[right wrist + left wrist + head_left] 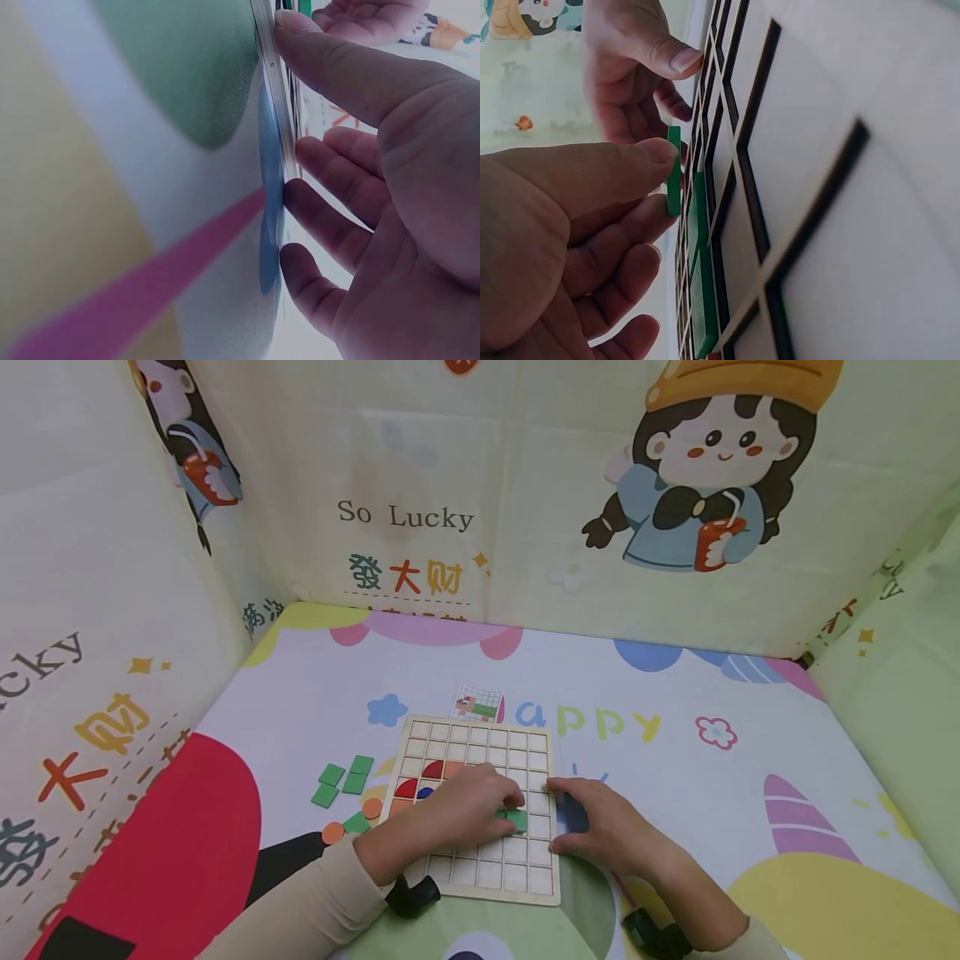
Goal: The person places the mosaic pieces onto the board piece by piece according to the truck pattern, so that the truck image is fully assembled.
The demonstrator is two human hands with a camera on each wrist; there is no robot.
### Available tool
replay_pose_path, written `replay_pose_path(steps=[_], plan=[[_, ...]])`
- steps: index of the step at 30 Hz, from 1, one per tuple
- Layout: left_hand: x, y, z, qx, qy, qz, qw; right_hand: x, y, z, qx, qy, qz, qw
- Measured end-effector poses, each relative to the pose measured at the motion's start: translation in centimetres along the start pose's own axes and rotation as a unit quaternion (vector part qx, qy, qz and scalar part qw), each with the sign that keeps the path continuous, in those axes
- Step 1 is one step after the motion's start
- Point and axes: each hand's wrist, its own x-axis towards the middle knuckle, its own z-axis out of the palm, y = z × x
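My left hand (468,806) pinches a thin green square tile (673,172) between thumb and forefinger, on edge close over a wooden grid board (517,877). Below that tile, green tiles (703,307) lie in the grid's cells. Red rounded pieces (432,769), an orange piece (453,769) and a blue piece (425,792) fill cells on the board's left side, partly covered by my left hand. At the board's right edge, my right hand (615,827) rests thumb and fingertips against the rim, fingers spread and loosely bent.
Left of the board lie several loose green squares (331,774) and orange discs (372,808). A small printed picture card (477,700) sits just beyond the board's far edge. Printed cloth (675,693) covers the table, and cloth walls (525,527) stand behind and at both sides.
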Motion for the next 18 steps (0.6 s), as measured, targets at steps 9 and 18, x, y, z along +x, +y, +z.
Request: replay_pose_path(steps=[9,18], plan=[[0.26,0.0,0.15,0.008,-0.01,-0.003,0.9999,0.0,0.04,-0.02,0.004,0.002,-0.001,1.0],[0.3,0.12,0.01,0.024,-0.017,-0.005,0.9996,0.03,0.11,0.02,0.001,0.001,-0.002,1.0]])
